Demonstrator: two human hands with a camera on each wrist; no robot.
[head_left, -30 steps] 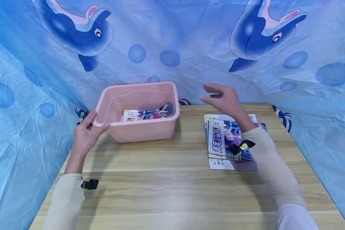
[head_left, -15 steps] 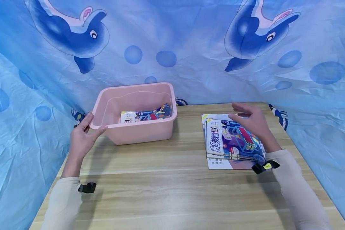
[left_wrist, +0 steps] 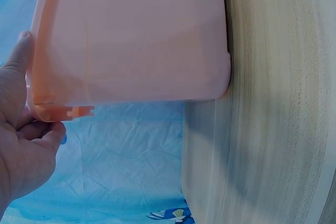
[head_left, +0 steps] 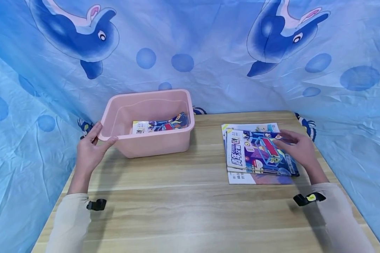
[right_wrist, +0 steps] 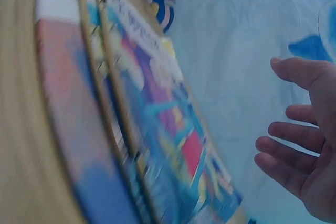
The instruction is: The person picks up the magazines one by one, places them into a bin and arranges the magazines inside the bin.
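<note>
On wood-grain table (head_left: pixel 183 196), left grip (head_left: pixel 90 149) pinches smooth pink tub (head_left: pixel 152 140) rim; right grip (head_left: pixel 299 149), slack, over glossy magazines (head_left: pixel 256 154).

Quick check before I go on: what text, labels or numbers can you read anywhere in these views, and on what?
Top magazine of the stack: large white characters down its left edge, not legible.
Bottom magazine: dark print on its white corner, too small.
Magazine in the pink bin: print too small.
Right wrist view: cover print blurred.

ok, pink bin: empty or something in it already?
Not empty. The pink bin stands upright on the table with one magazine lying inside at the bottom; the left hand holds its rim.
</note>
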